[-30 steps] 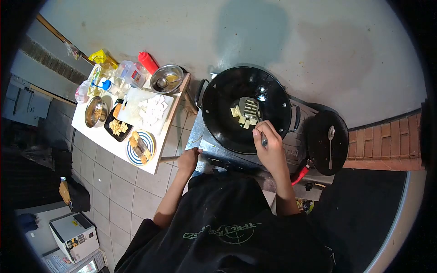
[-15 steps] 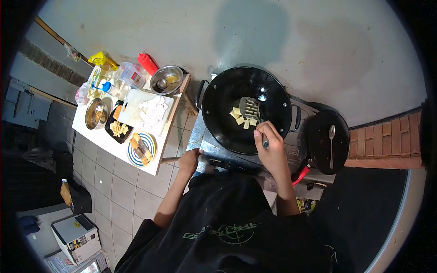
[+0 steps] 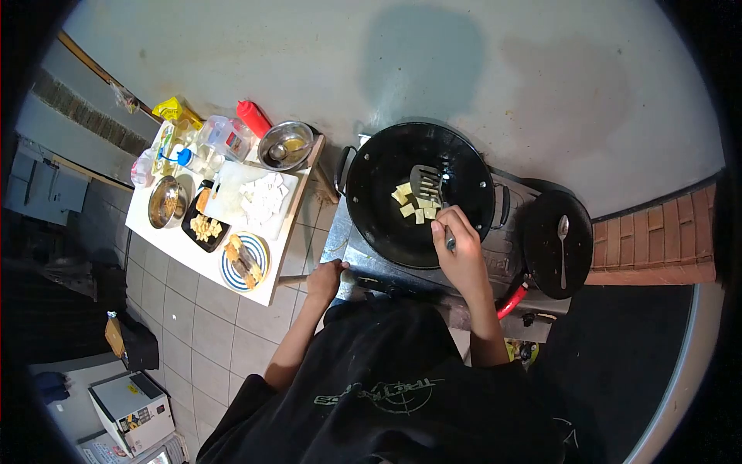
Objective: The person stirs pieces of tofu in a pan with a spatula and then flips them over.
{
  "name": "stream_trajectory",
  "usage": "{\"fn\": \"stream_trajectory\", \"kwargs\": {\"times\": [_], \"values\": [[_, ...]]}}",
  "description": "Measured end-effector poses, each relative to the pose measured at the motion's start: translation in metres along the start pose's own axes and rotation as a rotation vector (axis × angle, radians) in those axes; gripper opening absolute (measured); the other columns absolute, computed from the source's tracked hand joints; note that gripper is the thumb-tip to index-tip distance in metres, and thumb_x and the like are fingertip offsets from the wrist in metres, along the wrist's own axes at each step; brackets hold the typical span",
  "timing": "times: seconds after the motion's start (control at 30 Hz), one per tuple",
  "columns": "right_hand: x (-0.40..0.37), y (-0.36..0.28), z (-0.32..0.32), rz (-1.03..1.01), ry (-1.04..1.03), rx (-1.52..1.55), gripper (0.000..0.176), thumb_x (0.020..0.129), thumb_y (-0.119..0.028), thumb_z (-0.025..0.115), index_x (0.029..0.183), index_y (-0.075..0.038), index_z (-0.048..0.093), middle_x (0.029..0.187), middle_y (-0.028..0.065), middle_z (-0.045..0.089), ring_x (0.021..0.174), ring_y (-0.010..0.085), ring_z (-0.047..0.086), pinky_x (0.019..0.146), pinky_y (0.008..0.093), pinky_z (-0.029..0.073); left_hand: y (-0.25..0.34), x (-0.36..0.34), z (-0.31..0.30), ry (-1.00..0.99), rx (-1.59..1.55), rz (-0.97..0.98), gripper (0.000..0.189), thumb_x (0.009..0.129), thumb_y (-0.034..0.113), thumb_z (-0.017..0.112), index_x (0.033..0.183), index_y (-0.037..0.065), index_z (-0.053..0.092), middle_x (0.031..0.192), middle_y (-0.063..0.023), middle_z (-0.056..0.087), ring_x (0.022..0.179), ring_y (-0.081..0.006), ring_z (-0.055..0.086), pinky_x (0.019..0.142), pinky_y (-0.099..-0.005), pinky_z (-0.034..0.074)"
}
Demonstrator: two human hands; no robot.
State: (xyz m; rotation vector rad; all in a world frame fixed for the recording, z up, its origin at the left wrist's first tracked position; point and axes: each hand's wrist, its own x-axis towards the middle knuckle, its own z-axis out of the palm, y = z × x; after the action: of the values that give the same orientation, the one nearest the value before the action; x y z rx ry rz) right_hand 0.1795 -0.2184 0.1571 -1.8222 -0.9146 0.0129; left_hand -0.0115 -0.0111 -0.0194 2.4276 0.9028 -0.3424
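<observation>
My right hand [image 3: 461,246] is closed around the handle of a slotted spatula [image 3: 427,184]. The spatula's head is inside a large black wok [image 3: 379,224] on the stove, right beside several pale yellow cubes [image 3: 407,209], which look like tofu. Whether its blade touches the wok's bottom is hard to tell. At the left front corner of the stove [image 3: 337,246], my left hand [image 3: 324,280] has its fingers curled in; what they grip, if anything, is hidden.
To the right lies a black pan [image 3: 545,267] with a red handle and a spoon [image 3: 563,247] on it. On the left, a white table [image 3: 147,220] carries a cutting board [image 3: 224,203] with white pieces, metal bowls [image 3: 272,158], a striped plate [image 3: 263,271] and a red bottle [image 3: 252,117].
The view has shifted slightly, so the wok and table appear a little lower. The spatula has moved slightly toward the wok's far side; both hands keep their closed shape.
</observation>
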Motion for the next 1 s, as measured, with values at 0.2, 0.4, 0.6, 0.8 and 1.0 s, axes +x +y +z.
{"fn": "stream_trajectory", "kwargs": {"times": [0.2, 0.4, 0.6, 0.8, 1.0], "values": [[-0.01, -0.005, -0.005, 0.045, -0.009, -0.022, 0.01, 0.092, 0.0, 0.06, 0.089, 0.003, 0.05, 0.085, 0.0148, 0.052, 0.072, 0.0323, 0.055, 0.066, 0.0354, 0.047, 0.006, -0.004, -0.007, 0.003, 0.014, 0.008, 0.042, 0.1, 0.047, 0.045, 0.096, 0.011, 0.067, 0.084, -0.0211, 0.069, 0.088, -0.0431, 0.067, 0.074, -0.0556, 0.05], [-0.014, -0.007, -0.002, 0.088, -0.03, -0.005, 0.011, 0.093, -0.001, 0.06, 0.089, 0.003, 0.05, 0.084, 0.0143, 0.051, 0.072, 0.0305, 0.055, 0.066, 0.0343, 0.047, 0.004, -0.004, -0.006, -0.015, 0.001, 0.011, 0.042, 0.1, 0.047, 0.046, 0.096, 0.011, 0.067, 0.088, -0.0234, 0.068, 0.09, -0.0453, 0.065, 0.075, -0.0571, 0.05], [-0.006, 0.001, 0.004, 0.014, -0.014, -0.012, 0.011, 0.093, -0.001, 0.06, 0.089, 0.002, 0.05, 0.085, 0.0144, 0.052, 0.072, 0.0306, 0.055, 0.068, 0.0341, 0.047, 0.005, -0.004, -0.009, 0.008, 0.044, 0.028, 0.041, 0.099, 0.047, 0.046, 0.1, 0.013, 0.069, 0.089, -0.0225, 0.069, 0.086, -0.0426, 0.067, 0.071, -0.0545, 0.052], [0.0, 0.003, 0.005, -0.001, 0.002, -0.023, 0.011, 0.092, -0.001, 0.06, 0.088, 0.002, 0.05, 0.085, 0.015, 0.051, 0.073, 0.032, 0.055, 0.068, 0.034, 0.046, 0.003, -0.003, -0.005, 0.006, -0.001, 0.014, 0.044, 0.1, 0.048, 0.045, 0.096, 0.009, 0.067, 0.088, -0.0227, 0.069, 0.09, -0.0449, 0.065, 0.076, -0.0565, 0.05], [-0.006, -0.002, -0.004, 0.042, 0.049, -0.055, 0.011, 0.092, 0.0, 0.059, 0.089, 0.002, 0.049, 0.085, 0.0153, 0.051, 0.073, 0.0335, 0.054, 0.068, 0.0361, 0.046, 0.005, -0.003, -0.008, -0.019, -0.019, 0.002, 0.043, 0.1, 0.047, 0.046, 0.098, 0.01, 0.067, 0.09, -0.0227, 0.069, 0.091, -0.0449, 0.065, 0.077, -0.0566, 0.05]]}}
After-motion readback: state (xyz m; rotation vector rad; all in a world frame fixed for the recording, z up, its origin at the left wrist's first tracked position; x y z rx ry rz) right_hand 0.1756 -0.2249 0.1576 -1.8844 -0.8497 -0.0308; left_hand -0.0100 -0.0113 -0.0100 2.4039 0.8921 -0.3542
